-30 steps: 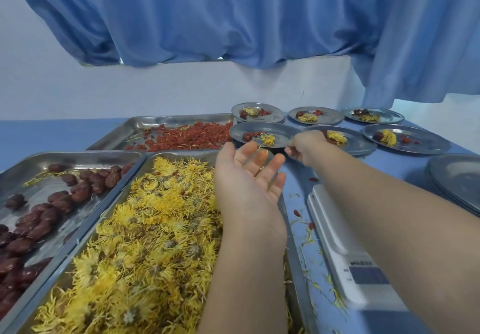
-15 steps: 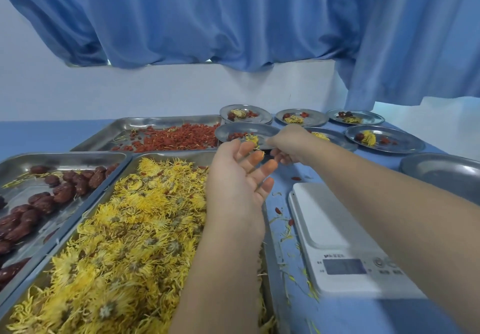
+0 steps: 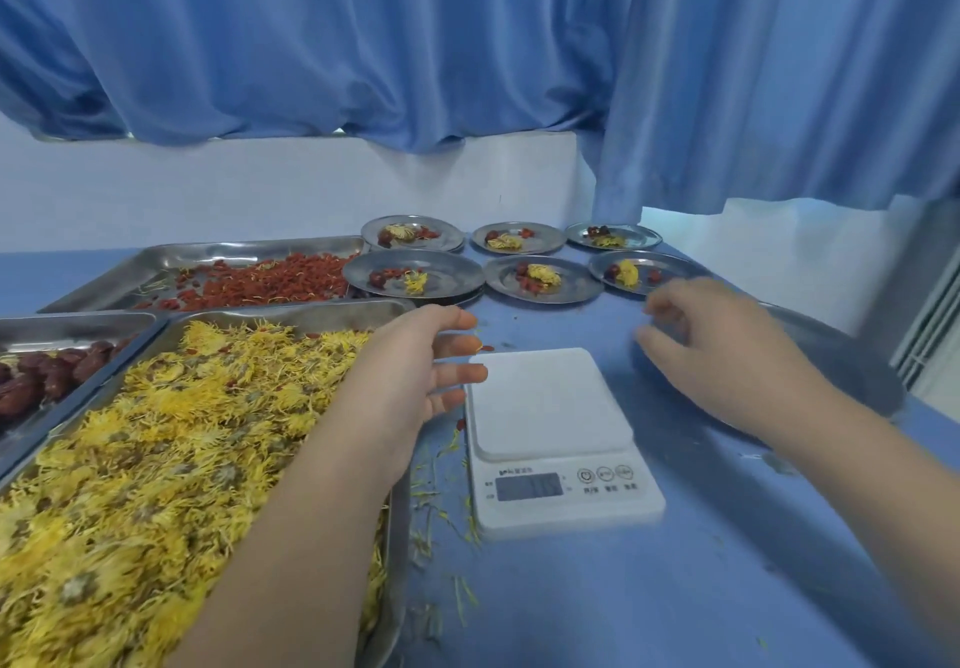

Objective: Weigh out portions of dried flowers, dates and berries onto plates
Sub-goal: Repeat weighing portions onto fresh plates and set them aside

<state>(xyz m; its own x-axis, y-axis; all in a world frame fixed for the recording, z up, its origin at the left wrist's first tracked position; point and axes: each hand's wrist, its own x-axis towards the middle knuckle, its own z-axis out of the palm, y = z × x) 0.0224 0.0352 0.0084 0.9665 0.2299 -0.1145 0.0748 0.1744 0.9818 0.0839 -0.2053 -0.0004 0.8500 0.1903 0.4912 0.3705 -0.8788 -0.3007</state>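
Where vis.: 6 filled plates [image 3: 457, 272] (3 trays [image 3: 291, 315])

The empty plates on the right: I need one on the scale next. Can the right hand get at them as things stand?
Probably yes: the right hand is just above the empty plates, holding nothing that shows, and nothing lies between them.

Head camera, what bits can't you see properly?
All in the head view:
- Scale display: numbers too blurred to read.
- Right hand: motion blur hides whether its fingers hold anything.
- Bare plate: partly covered by the right hand.
- Date tray: cut off by the left edge.
- Flower tray: near end runs off the bottom edge.
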